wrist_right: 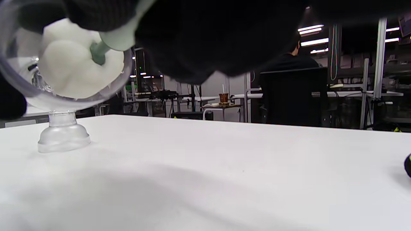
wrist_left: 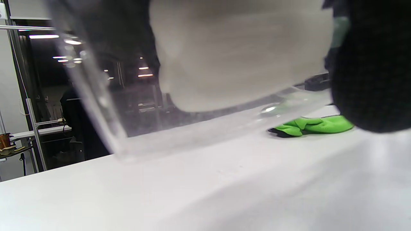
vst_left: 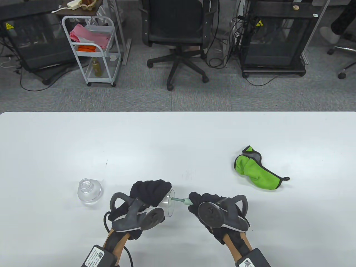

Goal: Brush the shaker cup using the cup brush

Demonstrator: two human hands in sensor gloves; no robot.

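My left hand (vst_left: 147, 194) grips a clear shaker cup (vst_left: 169, 204) on its side above the table, mouth facing right. My right hand (vst_left: 207, 205) holds the cup brush by its pale green handle (vst_left: 183, 200). The brush's white sponge head (wrist_right: 75, 69) sits inside the cup (wrist_right: 64, 54). In the left wrist view the sponge (wrist_left: 237, 54) fills the cup (wrist_left: 96, 93), with my right hand (wrist_left: 372, 70) at the right edge.
The cup's clear domed lid (vst_left: 89, 189) stands on the table left of my left hand, also in the right wrist view (wrist_right: 62, 136). A green cloth (vst_left: 257, 168) lies to the right, also in the left wrist view (wrist_left: 313, 125). An office chair (vst_left: 178, 36) stands beyond the far edge.
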